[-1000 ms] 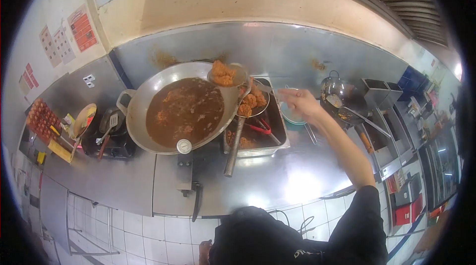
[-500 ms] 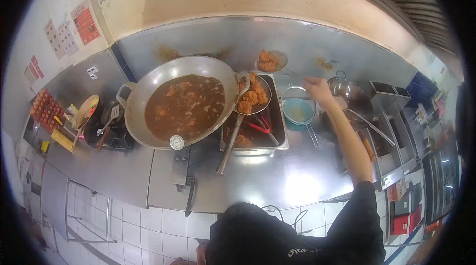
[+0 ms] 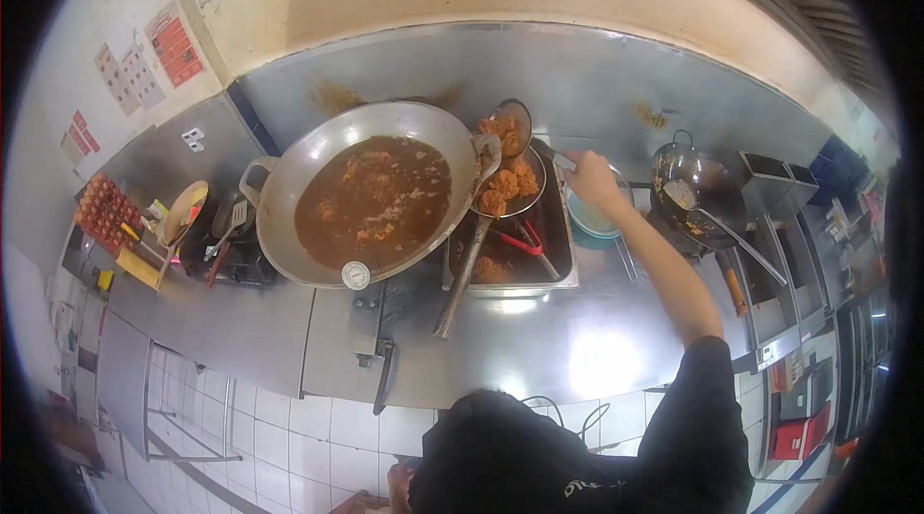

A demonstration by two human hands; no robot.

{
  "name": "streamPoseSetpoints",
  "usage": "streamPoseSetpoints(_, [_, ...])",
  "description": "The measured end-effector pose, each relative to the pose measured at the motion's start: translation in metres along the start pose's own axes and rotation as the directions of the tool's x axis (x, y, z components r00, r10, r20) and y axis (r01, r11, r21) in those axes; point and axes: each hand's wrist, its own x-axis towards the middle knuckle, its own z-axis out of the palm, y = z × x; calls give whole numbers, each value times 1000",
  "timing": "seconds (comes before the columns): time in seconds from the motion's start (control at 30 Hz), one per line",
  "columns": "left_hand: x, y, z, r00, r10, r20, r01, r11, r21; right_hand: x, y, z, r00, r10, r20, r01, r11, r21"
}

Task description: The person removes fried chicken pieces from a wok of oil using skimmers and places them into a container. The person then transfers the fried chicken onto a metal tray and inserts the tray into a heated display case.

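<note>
My right hand (image 3: 594, 179) is closed around the handle of a skimmer (image 3: 525, 121). Its bowl tilts above a second strainer with a long handle (image 3: 462, 278), and pieces of fried chicken (image 3: 502, 137) show in it. More fried chicken lies in the second strainer, which rests across a rectangular metal pan (image 3: 568, 280). Red-handled tongs (image 3: 523, 241) lie in that pan. At the bottom edge, beside my dark shirt, my left hand (image 3: 398, 487) shows only in part; its fingers cannot be made out.
Left of the pan stands a large wok (image 3: 279, 259) of brown oil with frying pieces and a dial thermometer (image 3: 355, 274). A sieve over a blue-green bowl (image 3: 599, 216) sits under my right forearm. Farther right is a dark wok (image 3: 717, 196) with a ladle; egg trays (image 3: 108, 216) stand far left.
My right hand has moved left and slightly down in view. The skimmer has come from near the back wall to over the second strainer and has tipped. The whole view has shifted slightly.
</note>
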Motion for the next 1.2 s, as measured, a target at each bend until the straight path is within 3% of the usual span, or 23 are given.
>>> streamPoseSetpoints(0.03, [1, -5, 3, 999, -44, -29, 38, 984, -174, 2, -2, 2, 1000, 0, 5, 0, 1000, 0])
streamPoseSetpoints(0.07, [2, -8, 1, 993, 109, 41, -114, 986, 122, 3, -7, 1, 997, -70, 13, 71, 987, -144])
streamPoseSetpoints(0.1, [4, -11, -1, 959, 260, 110, -282, 878, 387, 2, -10, 0, 990, -137, 31, 140, 948, -285])
streamPoseSetpoints(0.2, [5, -12, 1, 983, 112, 145, -157, 921, 355, 0, -24, -6, 987, -71, 145, 124, 907, -402])
streamPoseSetpoints(0.33, [12, -8, -4, 984, 41, 171, -93, 946, 309, -3, -32, -20, 993, -4, 120, 51, 922, -384])
streamPoseSetpoints(0.53, [31, -19, -16, 975, 53, 215, -124, 935, 331, -14, -6, -18, 1000, 2, -31, -8, 982, -191])
streamPoseSetpoints(0.6, [33, -27, -18, 968, 67, 241, -151, 924, 350, -15, 8, -17, 987, -2, -159, -22, 989, -148])
streamPoseSetpoints(0.67, [35, -24, -26, 980, -72, 183, 69, 997, 21, -17, 21, -22, 984, 53, -167, -69, 994, -87])
streamPoseSetpoints(0.73, [40, -11, -33, 964, -216, 158, 258, 905, -339, -19, 18, -32, 978, 150, -143, -150, 989, 9])
streamPoseSetpoints(0.8, [47, 11, -43, 898, -410, 161, 434, 758, -488, -20, 31, -32, 976, 177, -128, -168, 983, 76])
streamPoseSetpoints(0.9, [48, 49, -70, 858, -488, 161, 510, 768, -388, -20, 37, -32, 955, 267, -127, -244, 954, 173])
streamPoseSetpoints(1.0, [59, 38, -72, 865, -454, 215, 500, 736, -456, -27, 35, -43, 940, 320, -117, -296, 938, 179])
streamPoseSetpoints(1.07, [65, 29, -72, 883, -417, 215, 469, 754, -460, -28, 13, -50, 941, 305, -147, -230, 894, 385])
streamPoseSetpoints(1.13, [74, 1, -65, 893, -402, 202, 448, 752, -483, -31, -22, -73, 925, 376, -62, -314, 844, 435])
streamPoseSetpoints(1.17, [87, -27, -58, 972, -156, 175, 208, 919, -334, -29, -31, -76, 935, 337, -107, -262, 864, 430])
streamPoseSetpoints(1.2, [86, -33, -58, 984, -35, 176, 80, 964, -254, -27, -39, -82, 941, 326, -90, -256, 860, 441])
